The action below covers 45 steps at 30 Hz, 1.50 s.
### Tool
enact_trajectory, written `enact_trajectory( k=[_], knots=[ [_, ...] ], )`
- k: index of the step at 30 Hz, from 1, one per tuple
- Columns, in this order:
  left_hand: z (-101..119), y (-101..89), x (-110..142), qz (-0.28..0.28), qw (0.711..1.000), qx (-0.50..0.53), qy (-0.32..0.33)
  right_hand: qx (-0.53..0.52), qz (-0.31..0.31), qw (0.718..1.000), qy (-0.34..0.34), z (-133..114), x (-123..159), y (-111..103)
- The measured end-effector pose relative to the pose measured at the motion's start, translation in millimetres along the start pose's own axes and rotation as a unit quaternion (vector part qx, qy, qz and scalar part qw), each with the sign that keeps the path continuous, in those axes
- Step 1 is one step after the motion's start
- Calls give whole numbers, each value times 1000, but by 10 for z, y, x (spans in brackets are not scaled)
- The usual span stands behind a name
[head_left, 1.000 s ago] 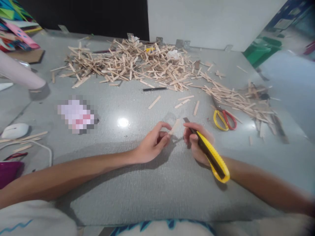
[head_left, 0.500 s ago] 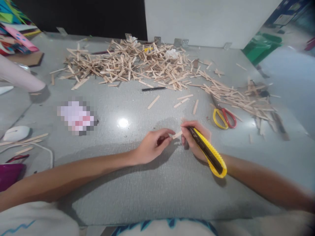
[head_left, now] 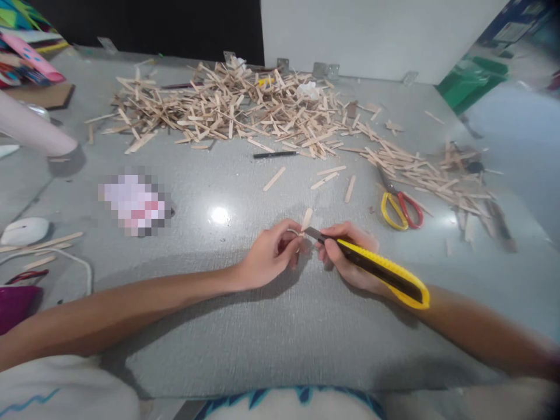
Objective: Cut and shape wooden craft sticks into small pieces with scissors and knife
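Note:
My left hand (head_left: 277,251) pinches a short wooden craft stick (head_left: 307,218) between thumb and fingers, its free end pointing up and away from me. In my right hand (head_left: 347,254) lies a yellow and black utility knife (head_left: 385,271), gripped near its front. The knife's blade points left and meets or nearly meets the stick just beside my left fingertips; I cannot tell whether it touches. Both hands are over the grey table (head_left: 245,338), close together.
A heap of craft sticks (head_left: 219,108) spreads along the back, trailing right. Scissors (head_left: 401,210) with yellow and red handles lie right of my hands. A black pen (head_left: 275,154), loose sticks (head_left: 275,178), a pixelated object (head_left: 135,204) and a white mouse (head_left: 25,231) are around.
My right hand has turned the knife flatter, so its blade now points left at the stick. The stick in my left hand swung toward my right hand, then back to stand more upright.

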<state>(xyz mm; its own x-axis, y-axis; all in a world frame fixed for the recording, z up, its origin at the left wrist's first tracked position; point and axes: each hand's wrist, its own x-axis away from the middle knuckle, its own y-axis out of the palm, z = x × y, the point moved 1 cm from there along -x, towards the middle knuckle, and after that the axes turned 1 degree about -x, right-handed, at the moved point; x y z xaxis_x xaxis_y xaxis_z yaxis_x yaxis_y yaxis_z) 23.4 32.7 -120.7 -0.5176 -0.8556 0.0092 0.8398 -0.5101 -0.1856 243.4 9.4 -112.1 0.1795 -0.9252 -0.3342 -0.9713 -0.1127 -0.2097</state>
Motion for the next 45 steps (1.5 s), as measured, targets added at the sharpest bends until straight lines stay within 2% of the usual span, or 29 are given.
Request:
enact_trajectory(
  k=[8, 14, 22, 28, 33, 40, 45],
  knots=[
    [24, 5, -7, 17, 999, -33, 31, 18, -16, 1000, 18, -32, -58, -9],
    [22, -1, -5, 27, 997, -60, 30, -33, -26, 994, 103, -80, -102, -10],
    [33, -8, -7, 5, 999, -32, 38, -168, -15, 975, 146, 91, -166, 0],
    [12, -17, -19, 0, 999, -2, 34, -222, -29, 956, 190, 85, -233, -3],
    [23, -15, -20, 3, 1000, 4, 26, -236, -30, 954, 183, 90, -224, -5],
    [-15, -6, -24, 16, 1000, 13, 18, -168, -2, 977, 127, 77, -176, 5],
    [5, -8, -25, 12, 1000, -9, 22, -167, -16, 976, 138, 79, -189, -2]
  ],
)
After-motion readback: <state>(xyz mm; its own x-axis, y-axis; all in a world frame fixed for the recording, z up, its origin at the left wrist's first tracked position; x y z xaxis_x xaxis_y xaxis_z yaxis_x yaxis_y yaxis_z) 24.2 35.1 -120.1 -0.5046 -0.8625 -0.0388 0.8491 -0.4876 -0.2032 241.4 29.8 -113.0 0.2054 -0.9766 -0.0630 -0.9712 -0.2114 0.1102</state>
